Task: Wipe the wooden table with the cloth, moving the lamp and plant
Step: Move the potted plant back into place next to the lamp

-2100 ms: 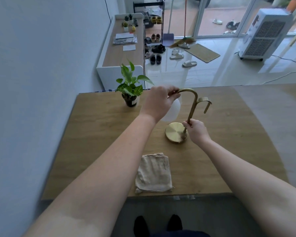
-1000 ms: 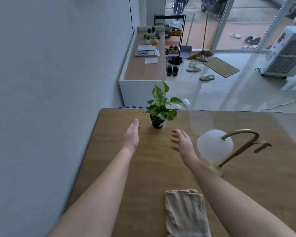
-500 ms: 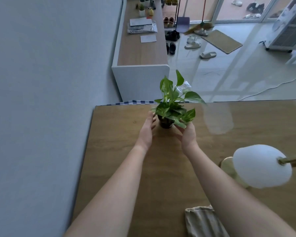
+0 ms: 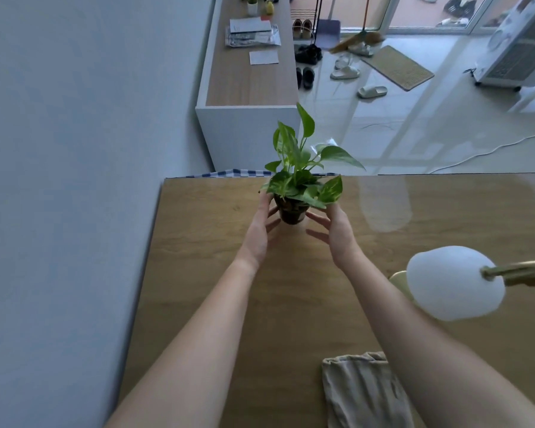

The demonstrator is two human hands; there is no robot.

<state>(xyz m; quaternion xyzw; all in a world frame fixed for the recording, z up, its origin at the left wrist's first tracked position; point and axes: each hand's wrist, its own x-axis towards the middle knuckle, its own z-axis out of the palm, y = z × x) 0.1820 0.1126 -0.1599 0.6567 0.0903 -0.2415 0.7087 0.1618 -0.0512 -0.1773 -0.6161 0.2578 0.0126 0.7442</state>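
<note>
Cupping the plant (image 4: 303,180) between both hands at the far edge of the worktop (image 4: 210,273), toward its far left corner. With the left hand (image 4: 258,231), wrapping the dark pot's left side, thumb up by the rim and fingers curved onto the near face. With the right hand (image 4: 337,234), set against the pot's right side, fingertips at the wall, thumb lost under the leaves; judged a grasp, though a loose one. Cannot tell whether lifted clear or resting on the wood.

Dead ahead of both wrists and squarely between them, nearer to neither hand. Upright along its long axis, with leaves rising well above the knuckles, so probably top-heavy.

Toward the right edge, the lamp (image 4: 454,282), well apart from the pot. At the near edge, the cloth (image 4: 362,390), folded, partly hidden by the right forearm, touched by neither hand. Judged to be at the plant-moving step, with wiping not yet begun.

Next, probably: carry level to one side, keeping the pot vertical and clear of the lamp's white globe, then reach back with the right hand, the nearer one, for the cloth.
</note>
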